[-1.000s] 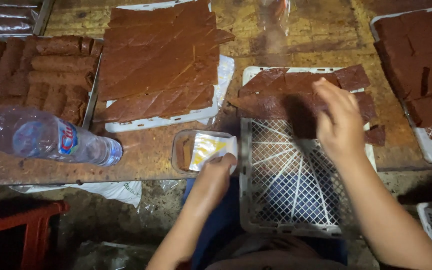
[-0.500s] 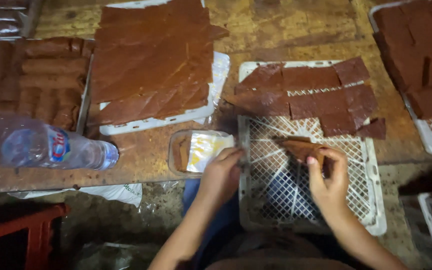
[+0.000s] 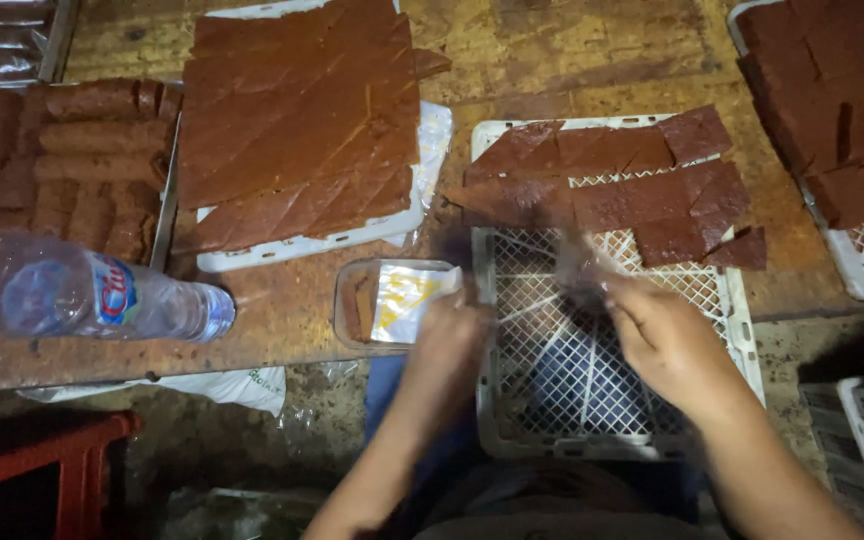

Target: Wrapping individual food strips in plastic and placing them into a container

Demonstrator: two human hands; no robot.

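Left hand (image 3: 452, 340): fingers curled at the edge of the small clear plastic tub (image 3: 392, 300); grasp unclear. Right hand (image 3: 667, 335): pinching a blurred clear plastic wrapper (image 3: 582, 268) above the white lattice plastic crate (image 3: 592, 380).

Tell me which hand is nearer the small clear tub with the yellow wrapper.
Left. The left hand sits at the right edge of the small clear tub; the right hand is farther right, over the white mesh tray.
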